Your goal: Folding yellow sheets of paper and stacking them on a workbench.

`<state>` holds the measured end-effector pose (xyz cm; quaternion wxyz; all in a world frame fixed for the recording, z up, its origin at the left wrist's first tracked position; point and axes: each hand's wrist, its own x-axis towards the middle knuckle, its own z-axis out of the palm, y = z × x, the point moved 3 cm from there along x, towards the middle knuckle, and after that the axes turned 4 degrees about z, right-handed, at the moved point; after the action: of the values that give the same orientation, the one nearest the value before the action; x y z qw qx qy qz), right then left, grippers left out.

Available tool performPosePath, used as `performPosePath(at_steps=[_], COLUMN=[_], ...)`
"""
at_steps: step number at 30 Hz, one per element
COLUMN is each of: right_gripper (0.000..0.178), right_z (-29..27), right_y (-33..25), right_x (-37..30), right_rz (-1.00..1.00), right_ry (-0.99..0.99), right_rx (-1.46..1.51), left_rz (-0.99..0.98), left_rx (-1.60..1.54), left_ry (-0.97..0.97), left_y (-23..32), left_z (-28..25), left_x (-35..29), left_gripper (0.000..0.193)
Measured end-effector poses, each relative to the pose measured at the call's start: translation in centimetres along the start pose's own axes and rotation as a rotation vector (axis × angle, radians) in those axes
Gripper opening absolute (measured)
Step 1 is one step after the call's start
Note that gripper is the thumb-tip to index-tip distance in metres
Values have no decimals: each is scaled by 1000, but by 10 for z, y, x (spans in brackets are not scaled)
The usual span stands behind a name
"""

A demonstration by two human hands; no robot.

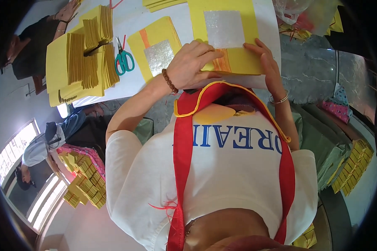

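A large yellow paper sheet (241, 62) with a silver foil square (224, 29) and an orange patch lies before me at the near table edge. Its near edge looks slightly raised, and its thickness is unclear. My left hand (195, 61) has bent fingers on top of the orange patch and its thumb along the near edge, gripping the paper. At the sheet's right side, my right hand (271, 69) has its fingers stretched out, the tips touching the paper. Left of my left hand lies a smaller yellow sheet (138, 40) with silver foil and an orange strip.
Green-handled scissors (124, 62) lie on the white table (120, 85), beside several stacks of yellow paper (75, 58). A clear plastic bag (293, 10) is at the far right. Wrapped green bundles (322, 146) stand to my right. Other people are at the left, one arm (65, 14) near the stacks.
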<state>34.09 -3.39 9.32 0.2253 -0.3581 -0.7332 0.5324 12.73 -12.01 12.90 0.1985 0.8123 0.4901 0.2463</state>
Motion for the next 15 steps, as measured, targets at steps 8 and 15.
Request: performPosePath(at_steps=[8,15], right_gripper=[42,48], right_z=[1,2], right_y=[0,6], right_x=[5,9], right_rz=[-144,-174], right_ry=[178,147], right_rx=[150,138], left_rz=[66,124], left_rx=[255,396], left_ry=[51,59], left_y=[-3,-1], left_z=[5,7], left_x=[-8,-11], left_gripper=[45,52])
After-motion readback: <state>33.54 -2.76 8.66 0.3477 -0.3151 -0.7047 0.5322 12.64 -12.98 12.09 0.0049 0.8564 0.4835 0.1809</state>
